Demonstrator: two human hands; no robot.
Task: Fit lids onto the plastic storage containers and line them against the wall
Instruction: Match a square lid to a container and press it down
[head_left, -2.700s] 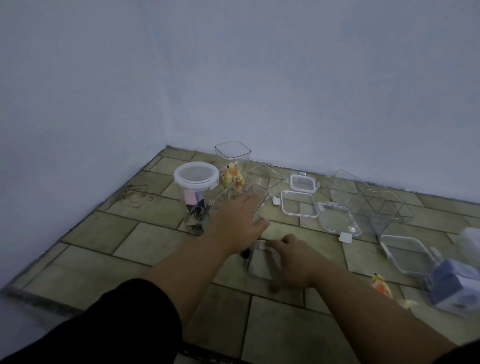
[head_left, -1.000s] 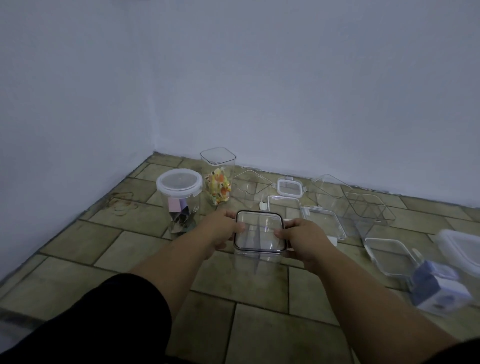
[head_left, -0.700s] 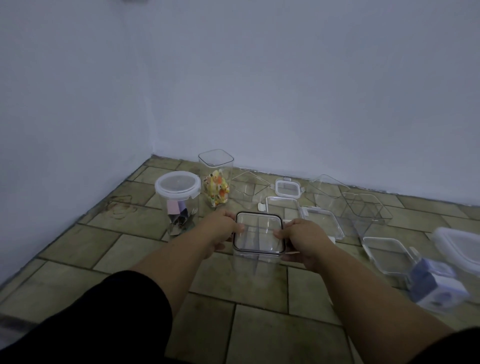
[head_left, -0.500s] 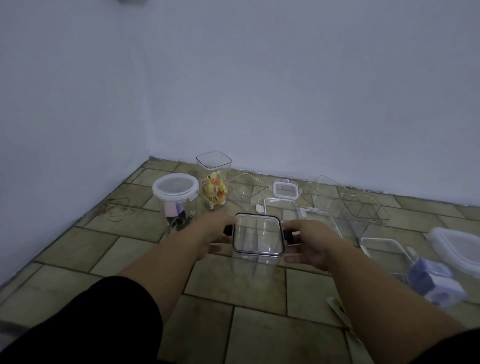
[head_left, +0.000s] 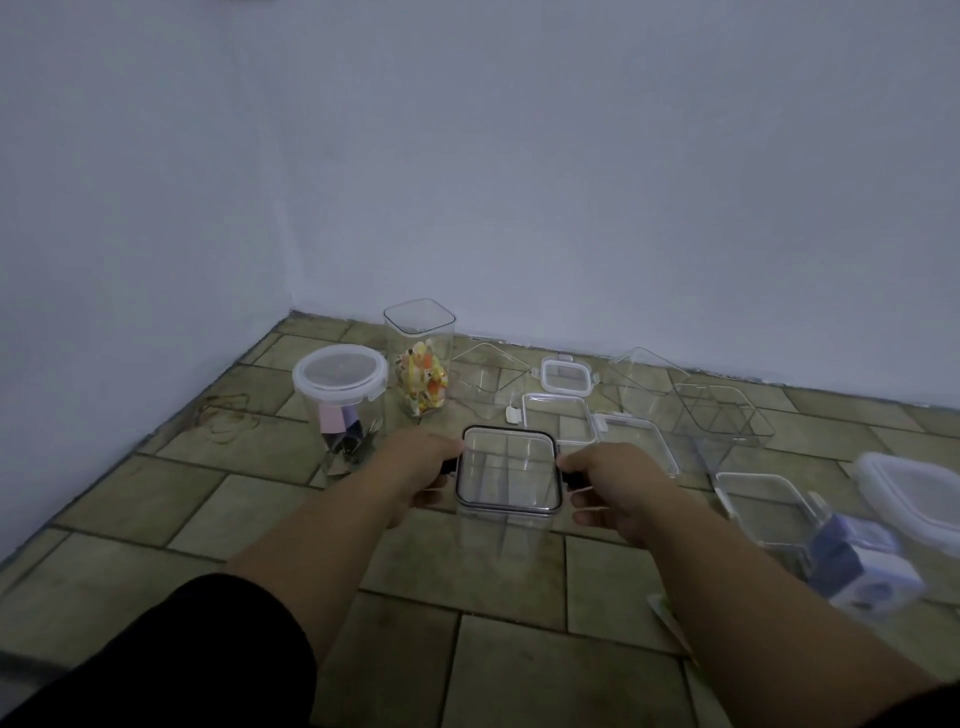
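1. standing nearest the corner, the round container (head_left: 340, 387) already carries its white lid.
2. tall square jar (head_left: 420, 358), lidless, holds colourful pieces and sits close to the wall (head_left: 571, 208).
3. left hand (head_left: 421, 470) pinches the dark clasp on the lid's left side, probably to press it shut.
4. square container (head_left: 498, 530) stands upright on the tiled floor (head_left: 260, 452) between both hands, well short of the wall, with the black-rimmed lid (head_left: 508, 470) seated on top.
5. right hand (head_left: 605, 486) curls round the opposite clasp, bracing both sides evenly.
6. loose lids (head_left: 558, 426) and open containers (head_left: 722, 415) lie farther right, awaiting fitting.
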